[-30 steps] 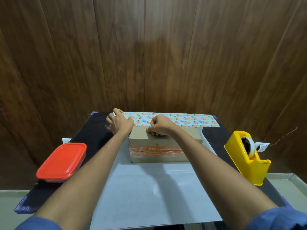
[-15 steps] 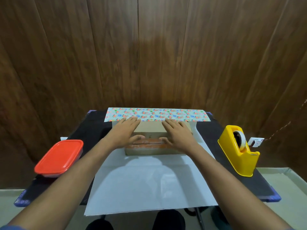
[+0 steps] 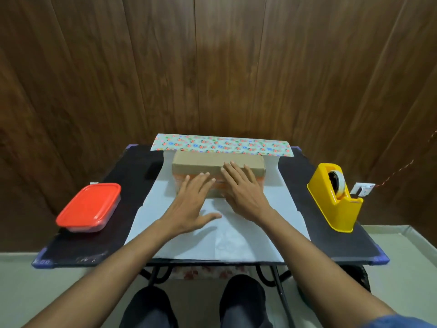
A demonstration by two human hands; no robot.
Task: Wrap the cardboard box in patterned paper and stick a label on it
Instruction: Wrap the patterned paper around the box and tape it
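Note:
A brown cardboard box [image 3: 212, 159] with orange tape on its near face lies on the white underside of the wrapping paper [image 3: 217, 242], spread across the black table. The paper's floral far edge [image 3: 222, 145] is folded up behind the box. My left hand [image 3: 191, 204] hovers flat with fingers straight, fingertips at the box's near face. With straight fingers, my right hand [image 3: 243, 190] lies over the box's near face, fingertips at its top edge. Neither hand holds anything.
A red-lidded plastic container [image 3: 88, 207] sits at the table's left. A yellow tape dispenser [image 3: 335, 197] stands at the right, with a small white tag [image 3: 361, 188] on a red string beside it. The black table [image 3: 78, 249] ends near my knees; a wooden wall rises behind.
Both hands have left the paper's far edge and the box top and drawn back towards me, fingers now straight. The view has pulled back and tilted down.

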